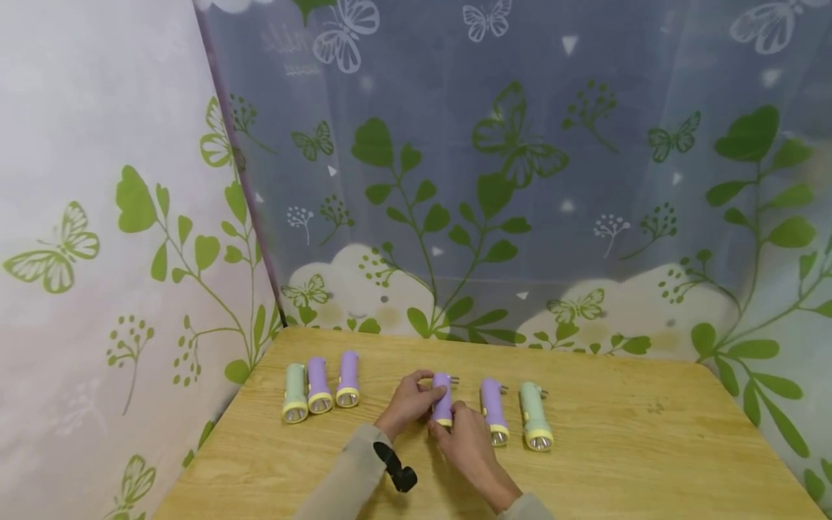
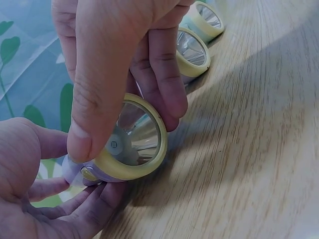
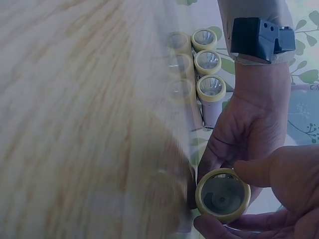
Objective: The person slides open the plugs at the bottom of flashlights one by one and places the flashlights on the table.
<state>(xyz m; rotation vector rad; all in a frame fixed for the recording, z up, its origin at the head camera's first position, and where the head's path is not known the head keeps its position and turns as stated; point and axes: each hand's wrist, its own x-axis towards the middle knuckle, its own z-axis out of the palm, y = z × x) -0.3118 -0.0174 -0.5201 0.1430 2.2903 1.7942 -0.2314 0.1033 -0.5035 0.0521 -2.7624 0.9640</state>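
The torch (image 1: pixel 443 410) is between my two hands, near the middle of the counter (image 1: pixel 650 448); I take it as the dial's centre, with 12 towards the backdrop (image 1: pixel 403 180). It is purple, its lens (image 2: pixel 139 134) facing me at 6 o'clock inside a yellow ring (image 2: pixel 130 173), and its metal prongs (image 1: pixel 455 380) stick out to 3 o'clock at the far end. From my left wrist I can also see its yellow switch (image 2: pixel 89 174). Whether its barrel touches the wood, I can't tell.

My left hand (image 1: pixel 411 403) comes in from 8 o'clock and grips the barrel, thumb on one side and fingers curled round the other. My right hand (image 1: pixel 471 440), in from 5 o'clock, pinches the lens end between thumb and fingers.

At about 9 o'clock stand out three more: a green torch (image 1: pixel 295 386) outermost, a purple one (image 1: pixel 318 381) just beside it, then another purple (image 1: pixel 349 370) slightly apart. At 3 o'clock lies a purple torch (image 1: pixel 492 404) near my right hand, with a green one (image 1: pixel 534 412) beyond it. All five lenses face roughly 6 o'clock. My left sleeve (image 1: pixel 351 473) runs off towards 7 o'clock, a black band (image 1: pixel 394 468) at its cuff.
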